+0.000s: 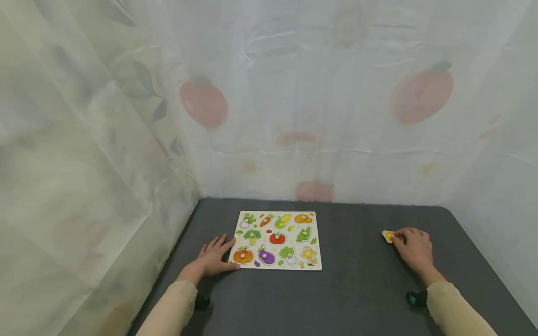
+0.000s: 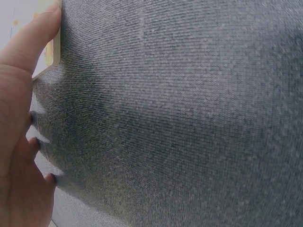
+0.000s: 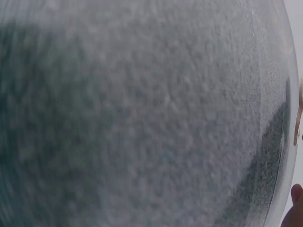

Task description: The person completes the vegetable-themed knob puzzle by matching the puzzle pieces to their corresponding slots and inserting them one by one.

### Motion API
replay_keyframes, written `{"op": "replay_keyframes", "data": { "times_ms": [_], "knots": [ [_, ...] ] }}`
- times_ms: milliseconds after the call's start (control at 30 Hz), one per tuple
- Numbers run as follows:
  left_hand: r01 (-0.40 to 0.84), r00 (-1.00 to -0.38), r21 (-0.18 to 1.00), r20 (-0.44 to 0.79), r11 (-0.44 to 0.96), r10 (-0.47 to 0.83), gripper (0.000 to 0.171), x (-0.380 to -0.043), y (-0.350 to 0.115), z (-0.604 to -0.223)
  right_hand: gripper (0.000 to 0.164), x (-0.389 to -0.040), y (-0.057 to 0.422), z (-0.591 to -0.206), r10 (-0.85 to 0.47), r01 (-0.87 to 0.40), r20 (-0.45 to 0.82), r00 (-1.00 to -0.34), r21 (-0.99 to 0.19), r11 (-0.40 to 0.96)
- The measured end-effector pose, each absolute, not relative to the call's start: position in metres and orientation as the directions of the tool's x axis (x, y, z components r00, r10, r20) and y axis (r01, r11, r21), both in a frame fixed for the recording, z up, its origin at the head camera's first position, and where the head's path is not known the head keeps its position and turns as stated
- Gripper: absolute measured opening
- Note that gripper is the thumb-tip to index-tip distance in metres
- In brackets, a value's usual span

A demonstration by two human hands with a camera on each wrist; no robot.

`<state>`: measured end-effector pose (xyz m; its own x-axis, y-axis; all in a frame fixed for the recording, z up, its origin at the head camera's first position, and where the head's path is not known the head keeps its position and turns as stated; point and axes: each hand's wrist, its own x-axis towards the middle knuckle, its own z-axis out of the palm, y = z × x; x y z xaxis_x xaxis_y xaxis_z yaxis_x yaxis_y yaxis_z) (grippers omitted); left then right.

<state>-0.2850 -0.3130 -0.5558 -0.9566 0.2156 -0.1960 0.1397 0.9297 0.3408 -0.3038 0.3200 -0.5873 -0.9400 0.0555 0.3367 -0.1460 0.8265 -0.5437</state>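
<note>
A white vegetable puzzle board (image 1: pixel 258 219) lies flat on the dark table, left of the middle, with printed carrot, corn, tomato, broccoli, pumpkin and eggplant shapes. My left hand (image 1: pixel 214 256) rests at its left side with fingers spread, the thumb along the lower left corner. In the left wrist view that thumb (image 2: pixel 35 35) lies over the board's edge (image 2: pixel 57 52). Far to the right, my right hand (image 1: pixel 414 247) pinches a small yellow puzzle piece (image 1: pixel 387 236) with a pale rim. The right wrist view catches only the piece's thin edge (image 3: pixel 299 116) and a fingertip (image 3: pixel 297 194).
The dark grey table (image 1: pixel 353 280) has rounded far corners. Pale fruit-print curtains (image 1: pixel 311 93) hang behind it and at both sides, close along the table's edges. Dark wrist bands (image 1: pixel 416 298) sit at the sleeve cuffs.
</note>
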Motion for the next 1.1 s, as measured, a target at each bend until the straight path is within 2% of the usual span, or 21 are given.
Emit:
{"op": "replay_keyframes", "data": {
  "times_ms": [200, 467, 1100],
  "knots": [
    [0.133, -0.961, 0.346, -0.186, 0.929, 0.207, 0.108, -0.2857, -0.3126, -0.5573, 0.036, -0.3044, 0.3162, -0.5893, 0.114, -0.089, 0.313, -0.943, -0.567, 0.819],
    [0.134, -0.96, 0.351, -0.188, 0.927, 0.209, 0.108, -0.2849, -0.3118, -0.5557, 0.043, -0.3036, 0.3129, -0.5914, 0.123, -0.038, 0.247, -0.961, -0.56, 0.828],
    [0.129, -0.955, 0.333, -0.214, 0.934, 0.208, 0.104, -0.2821, -0.3083, -0.5491, 0.042, -0.3021, 0.3157, -0.5883, 0.079, -0.074, 0.227, -0.971, -0.594, 0.801]
  ]
}}
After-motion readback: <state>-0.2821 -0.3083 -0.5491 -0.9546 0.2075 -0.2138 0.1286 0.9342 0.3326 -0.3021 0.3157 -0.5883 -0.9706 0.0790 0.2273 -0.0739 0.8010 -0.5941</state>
